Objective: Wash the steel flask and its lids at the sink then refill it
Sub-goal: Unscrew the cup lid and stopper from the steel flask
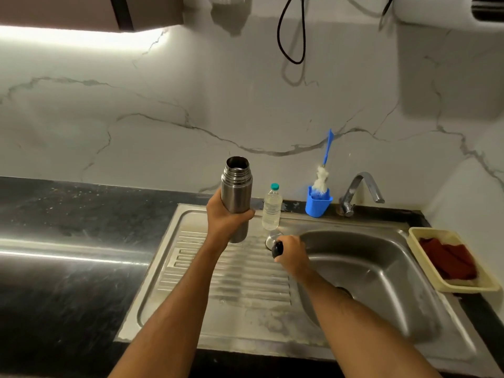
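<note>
The steel flask (pixel 236 186) stands upright and uncapped, its mouth open at the top, above the ribbed drainboard (pixel 231 271). My left hand (pixel 225 214) grips its lower body. My right hand (pixel 291 252) holds a small black lid (pixel 277 249) just left of the sink basin (pixel 362 271). A steel cup lid (pixel 272 238) lies on the drainboard right behind that hand, partly hidden. A clear plastic water bottle (pixel 272 207) with a teal cap stands beside the flask.
A blue holder (pixel 317 204) with a blue-handled bottle brush (pixel 324 170) sits by the tap (pixel 360 190). A cream tray (pixel 452 260) holding a red cloth rests at the sink's right edge. Dark countertop (pixel 68 241) stretches left.
</note>
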